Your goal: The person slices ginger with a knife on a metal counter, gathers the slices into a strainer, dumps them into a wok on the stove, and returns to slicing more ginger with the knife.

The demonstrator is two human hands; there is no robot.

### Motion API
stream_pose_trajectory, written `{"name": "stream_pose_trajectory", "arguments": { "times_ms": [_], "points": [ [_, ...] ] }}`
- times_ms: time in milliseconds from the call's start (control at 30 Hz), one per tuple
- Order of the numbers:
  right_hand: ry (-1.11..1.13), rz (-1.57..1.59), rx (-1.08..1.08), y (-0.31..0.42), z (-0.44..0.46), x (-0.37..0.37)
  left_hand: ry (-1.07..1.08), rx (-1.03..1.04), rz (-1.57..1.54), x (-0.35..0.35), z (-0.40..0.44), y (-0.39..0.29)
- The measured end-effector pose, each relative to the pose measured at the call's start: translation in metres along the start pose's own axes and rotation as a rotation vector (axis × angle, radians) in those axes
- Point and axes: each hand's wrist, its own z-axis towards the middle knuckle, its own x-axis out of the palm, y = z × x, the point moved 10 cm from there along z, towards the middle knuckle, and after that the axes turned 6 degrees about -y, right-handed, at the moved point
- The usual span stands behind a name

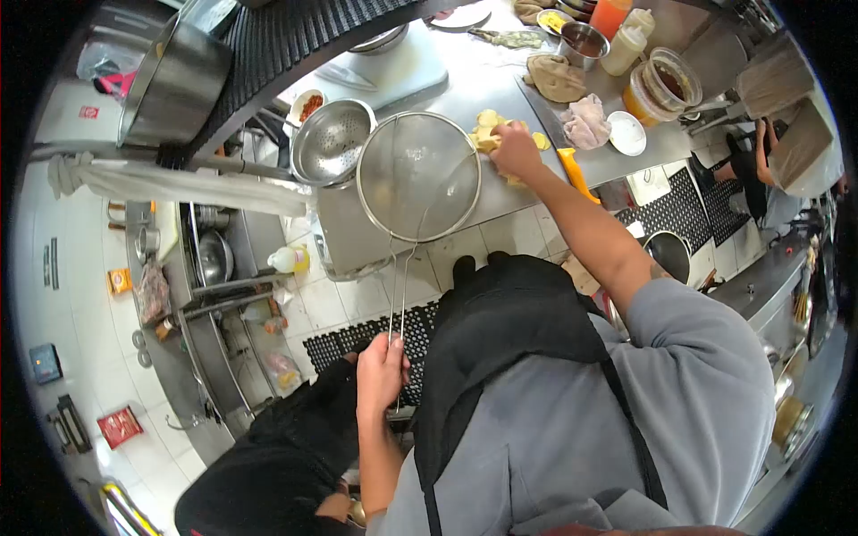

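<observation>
My left hand (382,371) is closed around the long wire handle of a round mesh strainer (419,177). The strainer's bowl hangs over the front edge of the steel counter (344,219). My right hand (516,152) is at the pale yellow slices (488,120) on the counter, just right of the strainer's rim, with its fingers curled onto some of them. To the right of that hand lies a knife with a yellow handle (576,171). A perforated steel colander (333,141) stands left of the strainer.
A white cutting board (402,71) lies behind the colander. Sauce containers (661,85), squeeze bottles (625,50), a crumpled cloth (556,79) and a small white bowl (627,133) stand at the right. A person in black (277,456) is close on my left; another person (764,174) is at far right.
</observation>
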Motion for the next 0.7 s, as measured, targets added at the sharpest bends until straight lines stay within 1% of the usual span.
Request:
{"name": "stream_pose_trajectory", "arguments": {
  "times_ms": [33,67,167,200,300,400,500,600,700],
  "points": [
    [-0.007,0.032,-0.016,-0.003,0.008,-0.004,-0.014,0.019,0.011,0.006,0.000,-0.003],
    [-0.078,0.093,-0.015,-0.006,0.014,-0.014,-0.036,-0.012,0.024,0.010,-0.001,-0.005],
    [0.044,0.240,0.101,-0.014,0.025,-0.034,-0.055,0.007,0.009,0.021,0.000,-0.012],
    [0.047,0.257,0.124,-0.017,0.030,-0.036,-0.058,0.035,0.000,0.025,0.002,-0.012],
    [0.078,0.501,0.190,0.026,0.019,-0.073,-0.029,-0.018,-0.122,0.041,0.006,-0.010],
    [0.080,0.608,0.037,0.058,0.018,-0.042,0.058,-0.048,-0.218,0.059,0.014,-0.009],
    [0.105,0.336,-0.268,0.125,-0.006,-0.026,0.141,-0.071,-0.331,0.077,0.021,0.002],
    [0.317,-0.076,-0.520,0.158,-0.038,0.005,0.194,-0.079,-0.489,0.093,0.030,0.023],
    [0.140,0.022,-0.673,0.159,-0.027,-0.030,0.200,-0.080,-0.576,0.102,0.031,0.055]
  ]
}}
